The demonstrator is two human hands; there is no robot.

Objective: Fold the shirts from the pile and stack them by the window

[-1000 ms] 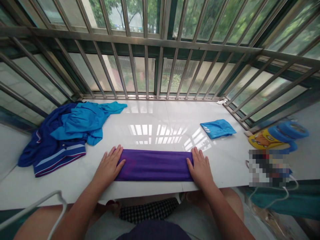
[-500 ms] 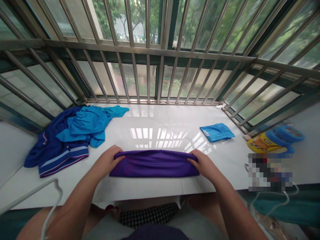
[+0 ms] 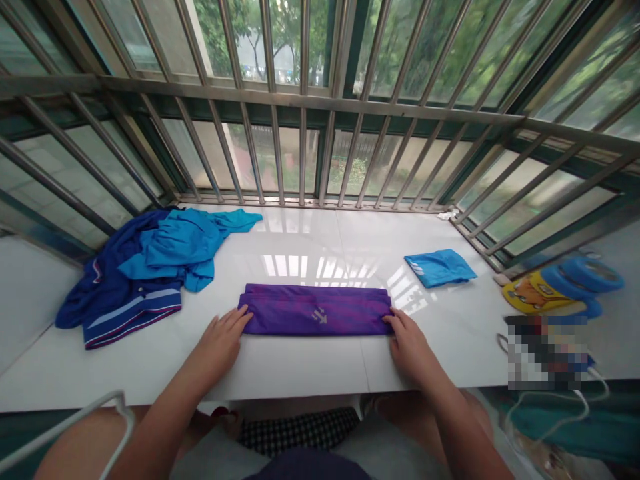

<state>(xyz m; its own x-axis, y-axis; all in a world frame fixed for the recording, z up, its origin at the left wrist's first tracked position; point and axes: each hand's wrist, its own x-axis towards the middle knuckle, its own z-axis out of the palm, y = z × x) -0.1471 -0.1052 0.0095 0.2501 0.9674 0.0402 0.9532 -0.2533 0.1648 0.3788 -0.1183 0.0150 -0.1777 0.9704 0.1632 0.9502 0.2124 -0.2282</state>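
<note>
A purple garment [image 3: 300, 317], folded into a long flat strip with a small grey print on its front, lies on the white tabletop before me. My left hand [image 3: 225, 340] rests at its left end, fingers stretched out and their tips touching the cloth. At the right end, the fingertips of my right hand [image 3: 406, 339] touch the edge, its fingers extended too. Further back on the right is a small folded blue cloth [image 3: 441, 268] with white marks. A heap of clothes lies on the left: a bright blue garment [image 3: 180, 240] over a dark blue one with striped trim [image 3: 133, 313].
A yellow and blue bottle [image 3: 537, 292] lies on its side at the right. Beside it are a blurred-out patch and a white cable [image 3: 550, 397]. Metal window bars [image 3: 330, 103] enclose the table's far side. A pale curved bar [image 3: 75, 420] crosses the lower left.
The purple garment, held up at both ends by my hands before, now lies flat with its grey print showing. My hands have moved down to its ends, their grip loosened.
</note>
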